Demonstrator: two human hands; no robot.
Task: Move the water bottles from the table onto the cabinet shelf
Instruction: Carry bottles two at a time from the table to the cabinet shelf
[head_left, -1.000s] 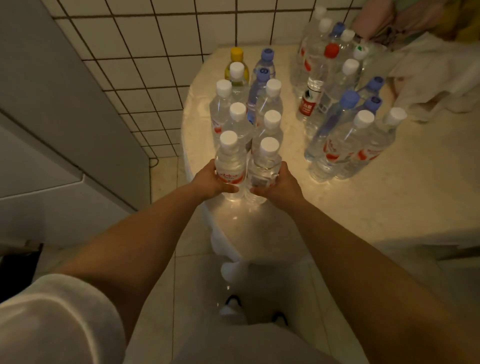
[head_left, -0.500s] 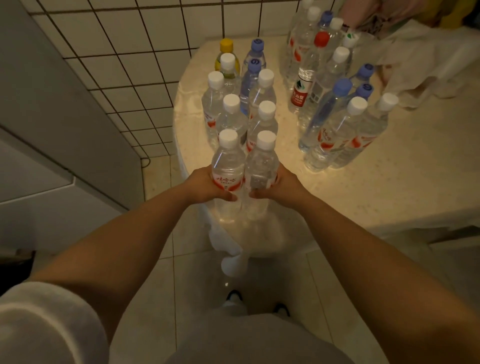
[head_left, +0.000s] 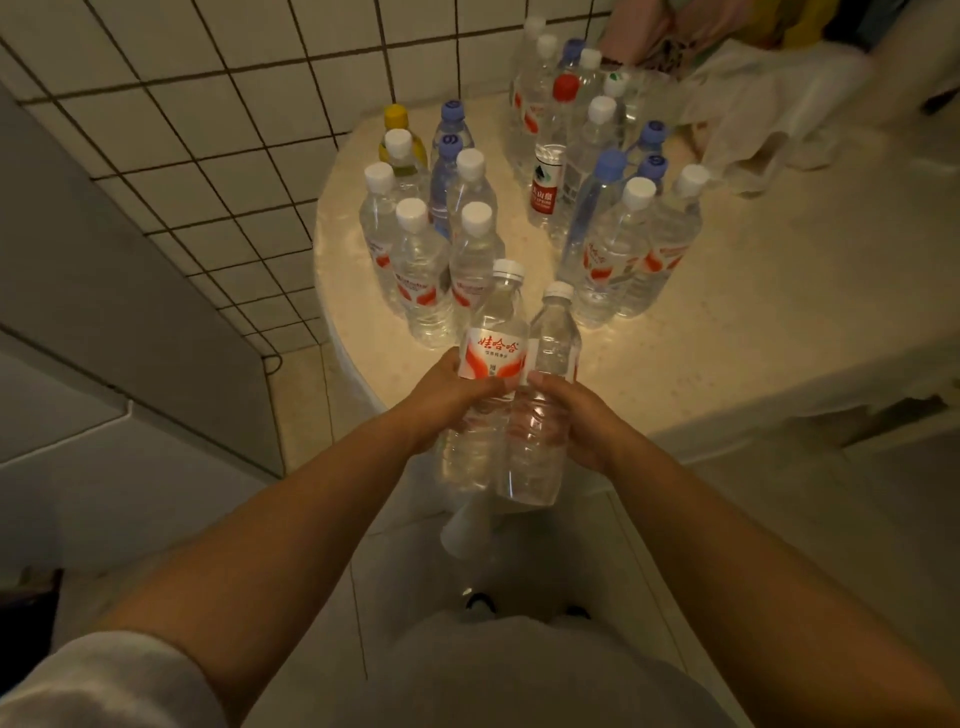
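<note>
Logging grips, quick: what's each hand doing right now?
Left hand: closed on the labelled bottle.
Right hand: closed on the other bottle.

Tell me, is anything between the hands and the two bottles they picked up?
No. The left hand wraps one bottle, the right hand the other bottle, skin on plastic. The cabinet shelf is out of view.

dim warm light, wide-angle edge distortion, soft blur

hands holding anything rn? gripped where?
Yes. Left hand grips the left bottle at its red label; right hand grips the right bottle mid-body. Caps are free.
</note>
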